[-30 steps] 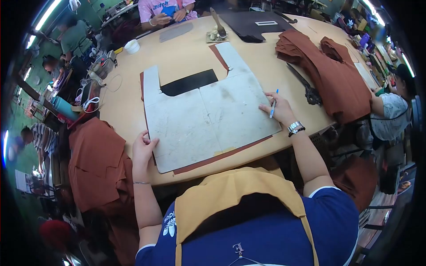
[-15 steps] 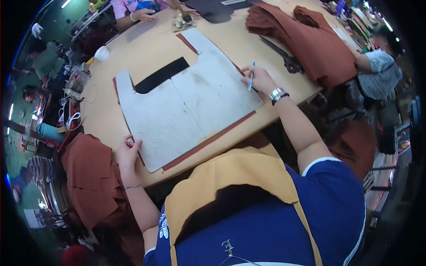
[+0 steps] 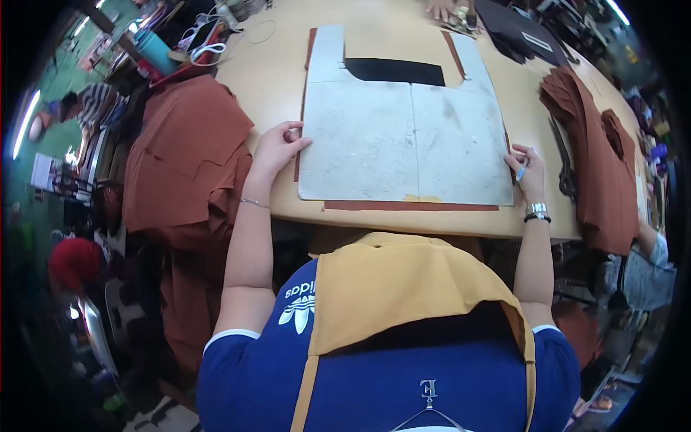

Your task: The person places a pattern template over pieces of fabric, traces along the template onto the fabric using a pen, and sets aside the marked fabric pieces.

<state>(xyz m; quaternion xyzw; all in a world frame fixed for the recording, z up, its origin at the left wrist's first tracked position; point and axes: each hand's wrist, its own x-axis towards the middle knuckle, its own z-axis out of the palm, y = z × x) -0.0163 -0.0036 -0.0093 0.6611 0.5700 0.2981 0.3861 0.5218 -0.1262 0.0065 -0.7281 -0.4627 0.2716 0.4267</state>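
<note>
A pale, stained board template with a cut-out at its far side lies on brown material, which shows along its edges. Inside the cut-out is a black piece. My left hand pinches the template's left edge between thumb and fingers. At the right edge, my right hand holds a blue-and-white pen, its fingers bent beside the board. Whether those fingers also grip the board is unclear.
Brown material hangs over the table edge at left; another brown stack lies at right beside large dark scissors. A teal bottle stands upper left. Another person's hand rests at the far side. A co-worker's arm is at right.
The view has turned, so the template now appears straighter and further right. Both my hands remain at its side edges. The pen is still in my right hand.
</note>
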